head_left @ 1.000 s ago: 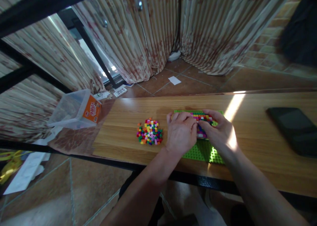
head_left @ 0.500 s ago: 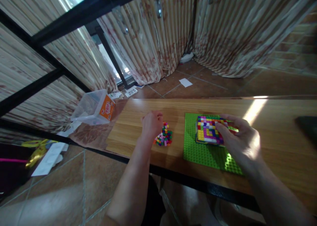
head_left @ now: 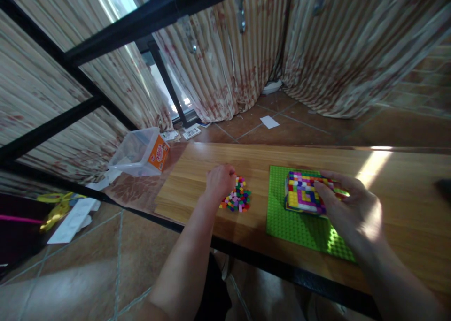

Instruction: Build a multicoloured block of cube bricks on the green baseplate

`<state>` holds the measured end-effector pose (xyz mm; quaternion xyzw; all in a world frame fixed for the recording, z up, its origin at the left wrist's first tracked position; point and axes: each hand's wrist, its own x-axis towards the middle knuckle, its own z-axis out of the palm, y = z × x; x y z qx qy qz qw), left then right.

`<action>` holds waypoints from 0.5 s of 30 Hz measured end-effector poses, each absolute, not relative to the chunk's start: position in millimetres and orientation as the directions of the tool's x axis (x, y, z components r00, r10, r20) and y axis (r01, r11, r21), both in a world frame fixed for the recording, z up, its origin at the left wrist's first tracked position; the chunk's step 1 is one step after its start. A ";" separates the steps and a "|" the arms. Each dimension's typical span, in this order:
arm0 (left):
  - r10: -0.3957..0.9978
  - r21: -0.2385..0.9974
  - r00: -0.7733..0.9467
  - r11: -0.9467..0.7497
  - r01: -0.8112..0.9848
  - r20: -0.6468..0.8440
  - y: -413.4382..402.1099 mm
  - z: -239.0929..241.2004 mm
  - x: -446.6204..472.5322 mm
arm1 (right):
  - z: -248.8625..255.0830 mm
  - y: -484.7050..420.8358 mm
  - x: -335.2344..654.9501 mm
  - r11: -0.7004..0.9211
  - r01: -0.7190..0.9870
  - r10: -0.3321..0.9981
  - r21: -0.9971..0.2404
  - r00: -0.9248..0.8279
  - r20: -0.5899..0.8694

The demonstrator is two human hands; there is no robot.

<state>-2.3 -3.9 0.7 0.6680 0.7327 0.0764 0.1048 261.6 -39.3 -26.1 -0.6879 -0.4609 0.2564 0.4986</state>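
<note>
A block built of small multicoloured toy bricks (head_left: pixel 302 194) rests on a green studded baseplate (head_left: pixel 282 229). My right hand (head_left: pixel 352 203) reaches over the block's right end, thumb on its top and fingers along the far side; the palm hides part of it. To the left, a loose pile of small coloured bricks (head_left: pixel 239 199) lies on the wooden table (head_left: pixel 190 171). At the pile's left edge hovers my left hand (head_left: pixel 221 182), its fingers curled together at the tips. Whatever those fingertips pinch, if anything, is too small to make out.
A clear plastic bin (head_left: pixel 136 154) with an orange label stands on the floor beyond the table's left end. Black metal bars (head_left: pixel 123 32) cross the upper left. Curtains (head_left: pixel 225 72) hang behind. A dark object (head_left: pixel 444 189) sits at the table's right edge.
The whole view has shifted, so the table appears slightly lower and further right. My left fingers look more curled beside the pile. My right hand stays on the block.
</note>
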 end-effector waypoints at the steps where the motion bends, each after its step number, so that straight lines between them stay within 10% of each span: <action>1: 0.995 0.240 -0.088 0.098 0.966 -0.053 -4.1 1.2 -0.5 | -26.8 -39.3 261.9 -0.074 0.379 0.891 -0.923 0.441 0.109; 9: 0.993 0.216 -0.114 0.116 0.970 -0.022 -2.8 0.3 5.4 | -34.1 -37.9 264.6 -0.043 0.411 0.899 -0.911 0.414 0.144; 15: 0.971 0.473 0.132 -0.214 0.855 0.201 -2.8 0.1 19.1 | -32.5 -37.3 262.5 -0.015 0.392 0.902 -0.920 0.403 0.157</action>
